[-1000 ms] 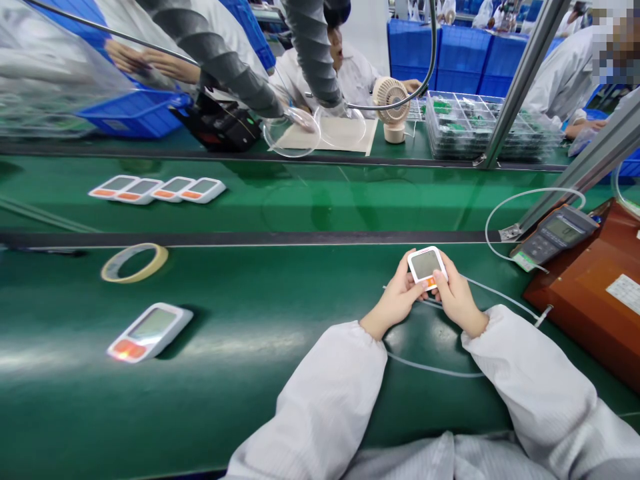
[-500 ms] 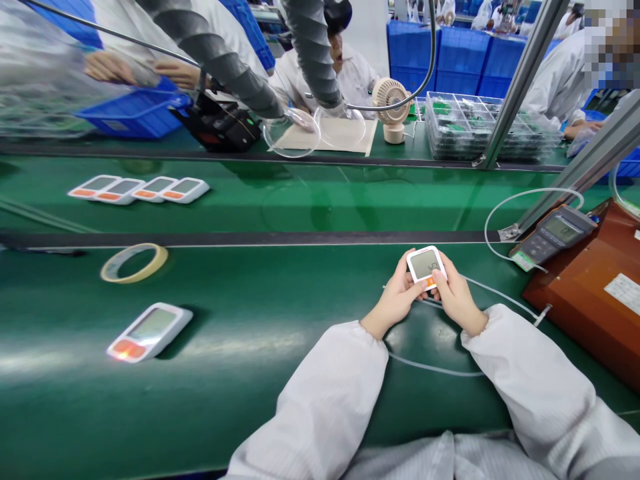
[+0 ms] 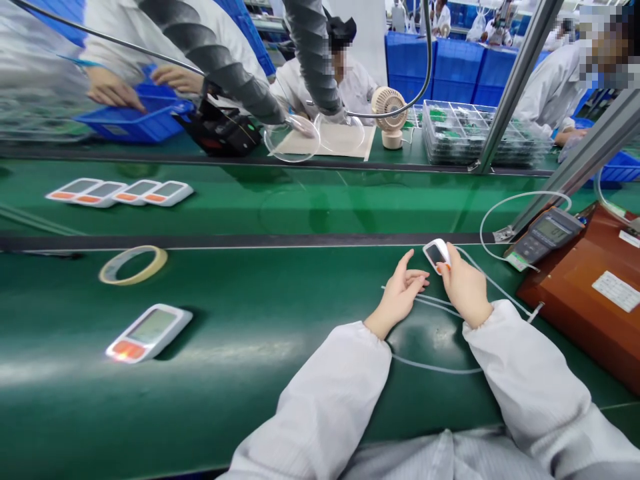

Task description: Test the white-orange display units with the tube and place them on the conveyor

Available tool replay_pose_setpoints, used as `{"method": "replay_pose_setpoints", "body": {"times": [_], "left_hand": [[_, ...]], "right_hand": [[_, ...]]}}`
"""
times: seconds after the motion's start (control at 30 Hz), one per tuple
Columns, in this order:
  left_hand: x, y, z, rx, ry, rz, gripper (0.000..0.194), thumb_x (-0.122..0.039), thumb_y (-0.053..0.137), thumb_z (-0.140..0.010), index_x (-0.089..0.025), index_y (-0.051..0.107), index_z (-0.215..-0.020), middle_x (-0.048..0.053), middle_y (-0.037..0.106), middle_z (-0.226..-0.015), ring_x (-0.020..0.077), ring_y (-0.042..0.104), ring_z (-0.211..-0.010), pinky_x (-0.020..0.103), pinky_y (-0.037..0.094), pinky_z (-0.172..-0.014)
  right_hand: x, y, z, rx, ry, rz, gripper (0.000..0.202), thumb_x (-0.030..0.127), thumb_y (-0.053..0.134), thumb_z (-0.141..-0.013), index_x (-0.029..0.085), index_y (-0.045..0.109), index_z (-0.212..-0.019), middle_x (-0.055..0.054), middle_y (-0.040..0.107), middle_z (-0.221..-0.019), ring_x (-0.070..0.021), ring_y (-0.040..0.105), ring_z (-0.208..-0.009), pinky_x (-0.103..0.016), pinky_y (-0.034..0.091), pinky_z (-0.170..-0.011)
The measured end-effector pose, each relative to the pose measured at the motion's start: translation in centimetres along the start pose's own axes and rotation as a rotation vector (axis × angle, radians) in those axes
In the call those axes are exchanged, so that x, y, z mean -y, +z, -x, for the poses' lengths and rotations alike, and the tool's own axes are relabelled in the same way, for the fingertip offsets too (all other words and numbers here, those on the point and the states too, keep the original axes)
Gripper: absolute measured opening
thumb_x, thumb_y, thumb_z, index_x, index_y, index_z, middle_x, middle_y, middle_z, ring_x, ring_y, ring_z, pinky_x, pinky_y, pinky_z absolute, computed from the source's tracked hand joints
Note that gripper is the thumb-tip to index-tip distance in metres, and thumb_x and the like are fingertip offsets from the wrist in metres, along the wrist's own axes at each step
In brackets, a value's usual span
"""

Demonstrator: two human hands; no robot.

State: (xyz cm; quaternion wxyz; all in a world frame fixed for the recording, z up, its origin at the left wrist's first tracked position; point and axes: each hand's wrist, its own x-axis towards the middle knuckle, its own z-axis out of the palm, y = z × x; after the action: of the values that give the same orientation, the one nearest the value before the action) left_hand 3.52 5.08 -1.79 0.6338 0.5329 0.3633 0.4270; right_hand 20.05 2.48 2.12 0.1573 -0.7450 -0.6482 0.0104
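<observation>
A small white device (image 3: 437, 254) with a dark screen and orange buttons is in my right hand (image 3: 466, 283), tilted, with the thumb over its front. Just left of it, my left hand (image 3: 399, 292) has its fingers apart and touches nothing. Thin clear tubing (image 3: 435, 368) runs on the green table beneath and between my hands. A similar white device (image 3: 150, 331) lies on the left of the table, its screen facing up.
A roll of tape (image 3: 133, 265) lies at the left. Several white devices (image 3: 120, 192) sit in a row on the green strip beyond the dark rail (image 3: 250, 240). At the right are a handheld meter (image 3: 550, 231) and an orange-brown box (image 3: 590, 287).
My left hand has let go of the device, its fingers now spread. My right hand alone holds it, shifted slightly right and turned. The row of devices has slid left on the far strip.
</observation>
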Motion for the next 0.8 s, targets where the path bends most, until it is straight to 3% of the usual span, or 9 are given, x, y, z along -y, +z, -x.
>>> {"method": "replay_pose_setpoints", "body": {"times": [0.13,0.2,0.3,0.37,0.43,0.57,0.67,0.73,0.8], "left_hand": [[-0.3,0.0,0.1,-0.038,0.085,-0.164,0.048,-0.033,0.056,-0.09,-0.018,0.05,-0.136,0.009,0.071,-0.095,0.0187,0.068,-0.085,0.032,0.053,-0.077],[-0.8,-0.3,0.2,-0.089,0.112,-0.248,0.038,-0.029,0.052,-0.09,-0.019,0.057,-0.127,0.008,0.07,-0.095,0.0191,0.067,-0.089,0.033,0.052,-0.081],[-1.7,-1.6,0.2,-0.185,0.14,-0.427,0.031,-0.023,0.054,-0.087,-0.02,0.063,-0.116,0.006,0.069,-0.095,0.0205,0.064,-0.09,0.033,0.049,-0.082],[-2.2,-2.6,0.5,-0.213,0.132,-0.553,0.028,-0.021,0.057,-0.083,-0.02,0.066,-0.11,0.005,0.067,-0.087,0.0213,0.062,-0.084,0.034,0.048,-0.08],[-2.6,-3.3,1.1,-0.195,0.106,-0.66,0.024,-0.021,0.058,-0.082,-0.018,0.068,-0.104,0.003,0.065,-0.075,0.0213,0.06,-0.073,0.034,0.047,-0.076],[-3.2,-3.4,3.3,-0.089,0.05,-0.793,0.025,-0.028,0.055,-0.087,-0.019,0.069,-0.105,0.001,0.065,-0.066,0.0192,0.058,-0.059,0.031,0.045,-0.065],[-3.5,-3.9,5.4,-0.015,0.026,-0.83,0.028,-0.035,0.053,-0.09,-0.02,0.069,-0.107,0.001,0.068,-0.068,0.0184,0.06,-0.058,0.03,0.046,-0.062],[-3.9,-6.0,6.4,-0.047,0.053,-0.875,0.032,-0.039,0.05,-0.092,-0.02,0.068,-0.109,0.004,0.071,-0.079,0.02,0.064,-0.068,0.032,0.05,-0.069],[-4.3,-9.9,7.3,-0.211,0.176,-1.027,0.032,-0.041,0.05,-0.09,-0.02,0.068,-0.106,0.009,0.073,-0.099,0.0251,0.068,-0.09,0.039,0.053,-0.086]], "right_hand": [[-2.0,-0.2,-1.2,0.035,0.155,0.135,0.051,0.039,0.045,-0.103,0.01,0.045,-0.145,-0.016,0.071,-0.088,-0.0266,0.069,-0.071,-0.029,0.045,-0.059],[-3.1,-0.4,-1.6,0.003,0.182,0.11,0.054,0.041,0.048,-0.101,0.009,0.046,-0.144,-0.019,0.069,-0.095,-0.0296,0.069,-0.076,-0.034,0.049,-0.062],[-3.7,-0.7,-1.7,-0.158,0.103,0.046,0.055,0.033,0.058,-0.094,0.009,0.047,-0.142,-0.025,0.055,-0.128,-0.0341,0.065,-0.1,-0.041,0.053,-0.076],[-3.0,-0.7,-1.1,-0.226,-0.021,-0.033,0.048,0.027,0.061,-0.091,0.011,0.052,-0.136,-0.024,0.049,-0.135,-0.0341,0.059,-0.113,-0.043,0.052,-0.087],[-1.5,-0.4,0.1,-0.143,-0.17,-0.147,0.033,0.027,0.06,-0.093,0.013,0.059,-0.123,-0.019,0.057,-0.123,-0.0304,0.059,-0.11,-0.042,0.052,-0.09],[1.9,1.2,2.9,0.198,-0.431,-0.281,0.015,0.027,0.066,-0.093,0.016,0.064,-0.103,-0.011,0.063,-0.107,-0.0253,0.06,-0.099,-0.039,0.05,-0.088],[3.0,2.0,4.2,0.268,-0.507,-0.295,0.01,0.022,0.072,-0.089,0.017,0.064,-0.092,-0.007,0.065,-0.099,-0.0224,0.06,-0.093,-0.035,0.049,-0.082],[2.9,2.1,4.5,0.285,-0.525,-0.309,0.011,0.022,0.073,-0.089,0.018,0.063,-0.089,-0.004,0.065,-0.093,-0.0203,0.06,-0.089,-0.033,0.047,-0.079],[2.5,1.9,4.6,0.294,-0.528,-0.32,0.011,0.021,0.073,-0.09,0.018,0.062,-0.087,-0.003,0.064,-0.088,-0.0191,0.059,-0.085,-0.031,0.045,-0.077]]}}
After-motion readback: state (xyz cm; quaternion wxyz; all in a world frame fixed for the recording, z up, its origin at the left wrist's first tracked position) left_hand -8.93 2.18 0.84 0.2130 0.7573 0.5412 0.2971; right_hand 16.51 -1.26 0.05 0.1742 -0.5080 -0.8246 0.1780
